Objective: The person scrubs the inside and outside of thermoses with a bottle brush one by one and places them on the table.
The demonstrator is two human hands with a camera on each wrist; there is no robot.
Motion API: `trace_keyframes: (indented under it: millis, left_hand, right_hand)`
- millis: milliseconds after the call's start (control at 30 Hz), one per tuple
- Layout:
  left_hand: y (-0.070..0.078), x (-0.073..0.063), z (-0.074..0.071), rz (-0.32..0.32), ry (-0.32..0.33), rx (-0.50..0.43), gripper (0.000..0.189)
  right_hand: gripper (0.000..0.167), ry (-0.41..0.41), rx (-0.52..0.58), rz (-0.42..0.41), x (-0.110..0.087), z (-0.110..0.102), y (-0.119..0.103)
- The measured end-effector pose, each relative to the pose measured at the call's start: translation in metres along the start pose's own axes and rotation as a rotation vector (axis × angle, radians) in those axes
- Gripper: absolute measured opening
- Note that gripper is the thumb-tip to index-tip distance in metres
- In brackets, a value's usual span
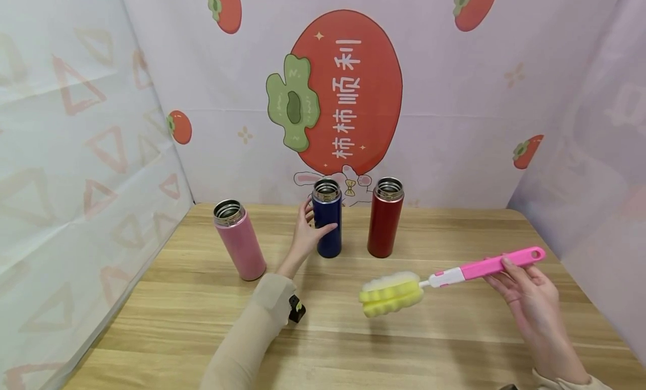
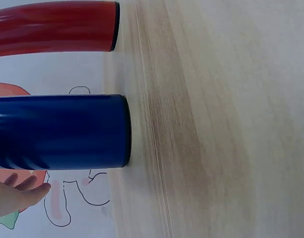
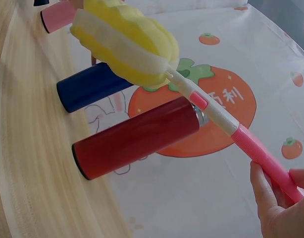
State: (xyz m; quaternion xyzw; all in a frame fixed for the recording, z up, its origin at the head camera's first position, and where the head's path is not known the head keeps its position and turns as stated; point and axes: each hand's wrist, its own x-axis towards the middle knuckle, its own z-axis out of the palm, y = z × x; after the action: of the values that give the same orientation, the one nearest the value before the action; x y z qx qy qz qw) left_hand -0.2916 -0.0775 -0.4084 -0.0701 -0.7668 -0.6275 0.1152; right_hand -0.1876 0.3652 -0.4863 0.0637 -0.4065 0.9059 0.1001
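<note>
A blue bottle (image 1: 329, 233), lidless, stands upright near the back of the table. My left hand (image 1: 304, 236) is at its left side, the thumb reaching across the front and the fingers spread beside it. In the left wrist view, a gap shows between those fingers (image 2: 35, 193) and the blue wall. My right hand (image 1: 530, 295) holds a bottle brush by its pink handle (image 1: 484, 267), raised above the table at the right. The brush's yellow and white sponge head (image 1: 391, 295) points left, apart from every bottle.
A lidless red bottle (image 1: 385, 224) stands right of the blue one. Farther left is a lidless pink bottle (image 1: 241, 244). The wooden table (image 1: 353, 351) meets a printed cloth backdrop (image 1: 444, 154) behind, with cloth also along both sides.
</note>
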Motion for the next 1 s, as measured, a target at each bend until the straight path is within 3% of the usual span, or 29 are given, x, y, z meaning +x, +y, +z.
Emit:
trace_keyframes:
  millis: [367, 567, 600, 700, 800, 833, 933, 1000]
  left_hand:
    - [0.000, 0.002, 0.003, -0.022, 0.000, -0.033, 0.087]
    - [0.003, -0.010, 0.001, -0.010, -0.014, -0.025, 0.087]
    - [0.004, -0.012, 0.001, -0.005, -0.020, -0.018, 0.086]
    - [0.006, -0.018, 0.000, 0.012, -0.034, -0.013, 0.083]
    - [0.009, -0.025, -0.002, 0.010, -0.052, -0.002, 0.083]
    - [0.010, -0.027, -0.003, 0.000, -0.059, 0.004, 0.083]
    - [0.014, -0.036, -0.005, -0.014, -0.082, 0.020, 0.083]
    - [0.017, -0.041, -0.006, -0.013, -0.095, 0.022, 0.081]
  right_hand:
    - [0.035, 0.014, 0.010, 0.004, -0.001, 0.001, -0.001]
    - [0.035, 0.002, -0.007, -0.009, 0.000, 0.002, -0.004]
    - [0.032, -0.013, 0.036, 0.008, -0.005, 0.017, -0.010]
    - [0.030, -0.042, 0.089, 0.009, -0.006, 0.023, -0.014]
    - [0.030, -0.033, 0.107, 0.000, -0.005, 0.021, -0.014]
    - [0.032, -0.026, 0.070, -0.025, -0.001, 0.006, -0.009]
    - [0.035, -0.017, 0.043, -0.048, 0.001, -0.001, -0.007]
    - [0.034, -0.021, 0.059, -0.030, -0.002, 0.008, -0.012]
